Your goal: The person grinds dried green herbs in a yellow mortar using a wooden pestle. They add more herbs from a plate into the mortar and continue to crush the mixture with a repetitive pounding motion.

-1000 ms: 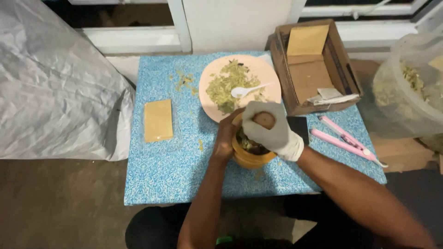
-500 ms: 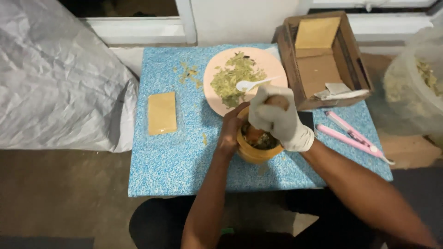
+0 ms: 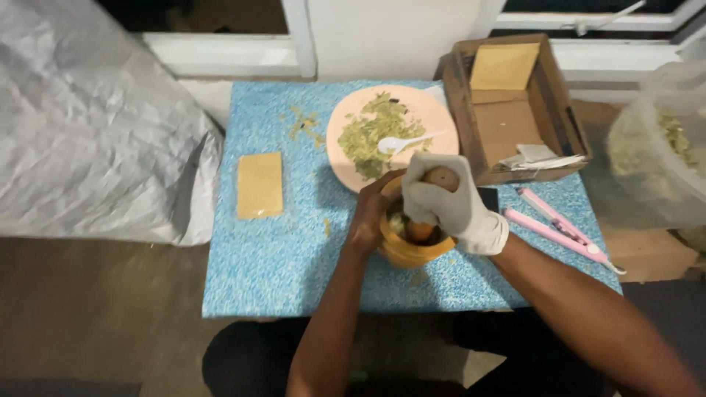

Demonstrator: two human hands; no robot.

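two hands work at one yellow mortar (image 3: 409, 254) near the front of the blue table (image 3: 272, 265). our gloved right hand (image 3: 443, 204) stays wrapped tight around the wooden pestle (image 3: 441, 177), now tilted deeper into the bowl than a moment ago; grinding looks well under way. our bare left hand (image 3: 370, 220) is curled against the rim. open room lies leftward; the pink plate (image 3: 434, 121) and pink tools (image 3: 553, 224) crowd the rest

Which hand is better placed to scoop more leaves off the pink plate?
Probably the left hand. It only steadies the mortar, while the gloved right hand is wrapped around the pestle. The plate and its white spoon lie just beyond.
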